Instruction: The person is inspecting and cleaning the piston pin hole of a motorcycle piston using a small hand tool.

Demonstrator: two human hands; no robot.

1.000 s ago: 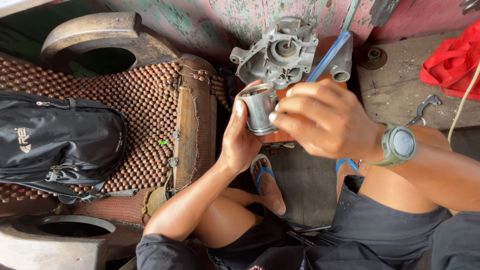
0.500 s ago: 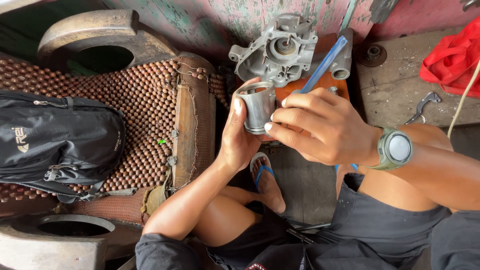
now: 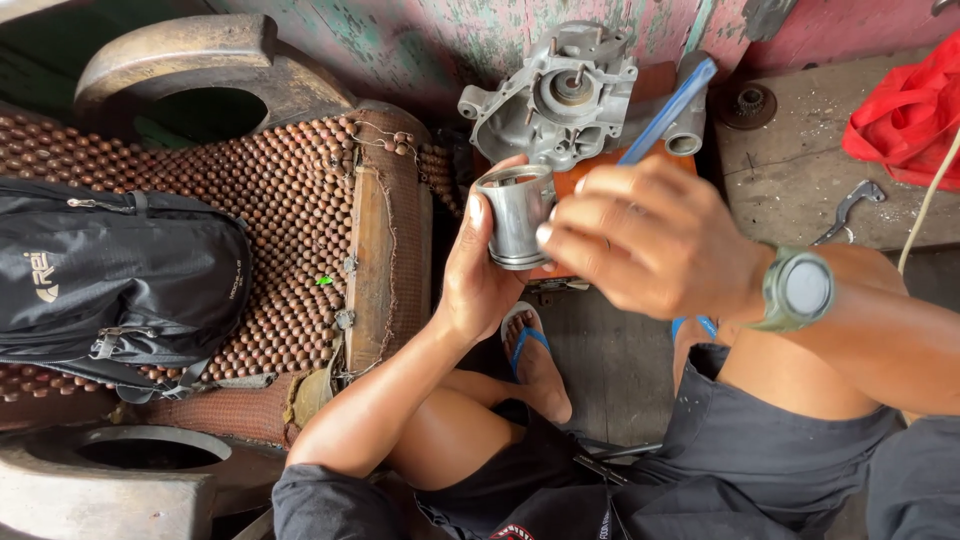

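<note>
Peeling pink wall [image 3: 400, 50] behind; grey engine casing [image 3: 555, 95] at its foot. Just below the casing, left hand [image 3: 480, 270] grips a metal piston [image 3: 515, 215] upright (open end uppermost). Right hand [image 3: 650, 240], beside the piston, clasps a blue-handled tool [image 3: 670, 110]. Black backpack [image 3: 120, 270] lies far left.

The grey engine case [image 3: 555, 95] sits close behind the hands. The black backpack [image 3: 110, 270] blocks the left. The beaded seat [image 3: 290, 200] between is open.
</note>
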